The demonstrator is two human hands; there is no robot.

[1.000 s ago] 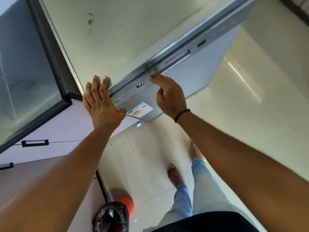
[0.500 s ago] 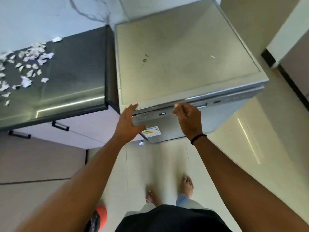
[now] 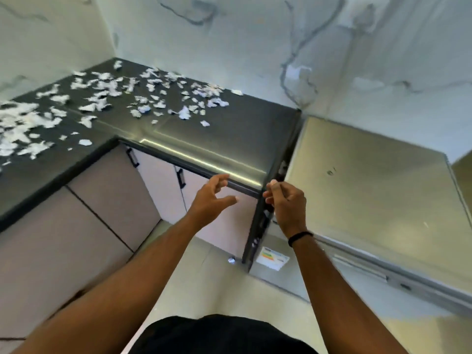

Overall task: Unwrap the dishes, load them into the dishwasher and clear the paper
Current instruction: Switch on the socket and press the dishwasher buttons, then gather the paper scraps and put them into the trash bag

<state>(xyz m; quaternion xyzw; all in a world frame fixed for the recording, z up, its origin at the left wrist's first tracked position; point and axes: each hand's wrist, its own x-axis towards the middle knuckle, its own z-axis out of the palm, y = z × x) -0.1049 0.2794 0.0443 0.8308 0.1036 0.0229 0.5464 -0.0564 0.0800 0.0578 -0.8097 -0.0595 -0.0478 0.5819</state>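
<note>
We find the dishwasher [image 3: 370, 180] standing closed at the right, against the end of the dark countertop [image 3: 229, 134]; its far right side runs out of view, and the control strip along its front edge is smeared by blur, so we cannot read any display. The energy label [image 3: 272, 261] on the door shows as coloured bars only. No dishes are in view. Torn paper scraps [image 3: 102, 98] lie scattered over the left and rear of the countertop, well apart from the dishwasher; those at the left border are cut off and washed out. A small shiny object [image 3: 231, 259] on the floor below the counter's end cannot be identified.

The left hand [image 3: 212, 198] hovers in front of the counter edge with fingers spread and loosely bent, holding nothing. The right hand [image 3: 287, 203] is beside it, fingers curled inward near the counter's corner; whether they pinch anything we cannot tell. A dark band [image 3: 300, 236] circles that wrist.

Against the frame half a second earlier, both hands have left the dishwasher's top front edge and are raised, and the view has swung left, bringing far more countertop and paper into sight.
</note>
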